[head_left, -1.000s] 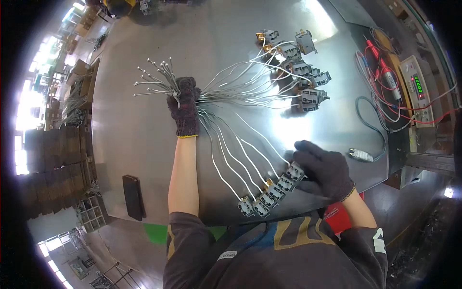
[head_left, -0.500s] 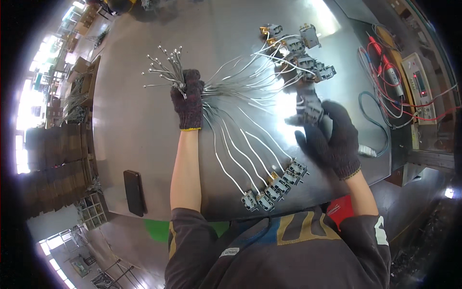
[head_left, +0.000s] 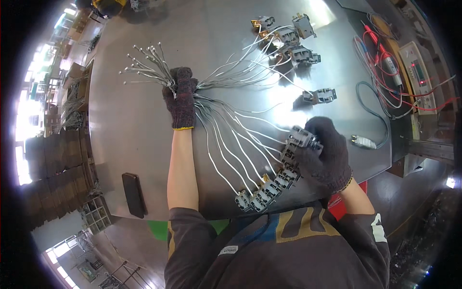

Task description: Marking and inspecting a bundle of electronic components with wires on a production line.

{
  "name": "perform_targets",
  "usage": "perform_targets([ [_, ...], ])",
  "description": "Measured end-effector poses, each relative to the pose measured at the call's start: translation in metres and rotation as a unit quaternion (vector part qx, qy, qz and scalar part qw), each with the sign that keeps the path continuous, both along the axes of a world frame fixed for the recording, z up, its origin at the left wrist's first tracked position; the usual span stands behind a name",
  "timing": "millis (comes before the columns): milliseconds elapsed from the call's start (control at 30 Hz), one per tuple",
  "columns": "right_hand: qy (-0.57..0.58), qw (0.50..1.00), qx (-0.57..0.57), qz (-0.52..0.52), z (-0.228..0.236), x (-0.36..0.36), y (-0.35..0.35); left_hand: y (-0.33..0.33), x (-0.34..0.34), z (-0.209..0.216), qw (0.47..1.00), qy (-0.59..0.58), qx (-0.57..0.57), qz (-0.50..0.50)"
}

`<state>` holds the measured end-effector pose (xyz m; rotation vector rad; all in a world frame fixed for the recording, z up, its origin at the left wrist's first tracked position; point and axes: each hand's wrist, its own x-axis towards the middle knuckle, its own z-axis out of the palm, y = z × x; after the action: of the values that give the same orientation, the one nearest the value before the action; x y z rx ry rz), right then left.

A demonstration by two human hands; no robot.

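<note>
My left hand (head_left: pixel 181 98), in a dark knitted glove, is closed round a bundle of thin silvery capillary tubes (head_left: pixel 153 69); their bead-like tips fan out past the fist. On its other side the tubes spread toward small grey thermostats. My right hand (head_left: pixel 326 156), gloved alike, grips one grey thermostat (head_left: pixel 301 137) at the upper end of a slanting row of thermostats (head_left: pixel 270 190) near the table's front edge. A looser cluster of thermostats (head_left: pixel 290 37) lies at the far right, and a single thermostat (head_left: pixel 324 96) sits between the cluster and my right hand.
A dark phone-like slab (head_left: pixel 134 194) lies on the metal table (head_left: pixel 130 125) at the left. At the right are a meter with a red display (head_left: pixel 419 72), red probes (head_left: pixel 378 45), tangled leads and a white plug-like end (head_left: pixel 364 141) on a teal cable.
My right hand has moved nearer me, bringing a thermostat to the row's upper end. My left hand has shifted slightly left with the tube bundle. The far cluster has shifted slightly.
</note>
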<state>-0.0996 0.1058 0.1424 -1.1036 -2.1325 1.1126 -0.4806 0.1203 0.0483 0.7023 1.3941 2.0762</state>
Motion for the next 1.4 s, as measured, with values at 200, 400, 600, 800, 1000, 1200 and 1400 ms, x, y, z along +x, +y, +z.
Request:
perform_targets([
  [200, 0.081, 0.991, -0.106, 0.008, -0.023, 0.003, 0.016, -0.001, 0.003, 0.018, 0.998, 0.013, -0.055, -0.040],
  [400, -0.089, 0.996, 0.009, 0.030, -0.033, 0.018, 0.033, 0.001, 0.005, 0.029, 0.994, 0.018, -0.097, -0.038],
  [600, -0.147, 0.974, 0.145, 0.097, -0.023, 0.046, 0.031, 0.000, -0.011, 0.016, 0.993, 0.038, -0.061, -0.092],
  [800, 0.104, 0.971, 0.180, -0.117, -0.028, 0.047, 0.058, -0.005, -0.025, 0.000, 0.990, 0.027, -0.022, -0.140],
  [1000, 0.045, 0.993, 0.101, 0.051, -0.018, 0.024, 0.062, -0.010, -0.029, 0.005, 0.982, 0.006, -0.077, -0.174],
  [1200, 0.120, 0.991, -0.047, 0.016, -0.029, 0.030, 0.031, -0.012, -0.025, 0.007, 0.981, 0.035, -0.070, -0.178],
  [1400, 0.171, 0.983, -0.039, 0.057, -0.046, 0.029, 0.032, -0.010, -0.020, 0.011, 0.979, 0.001, -0.060, -0.194],
])
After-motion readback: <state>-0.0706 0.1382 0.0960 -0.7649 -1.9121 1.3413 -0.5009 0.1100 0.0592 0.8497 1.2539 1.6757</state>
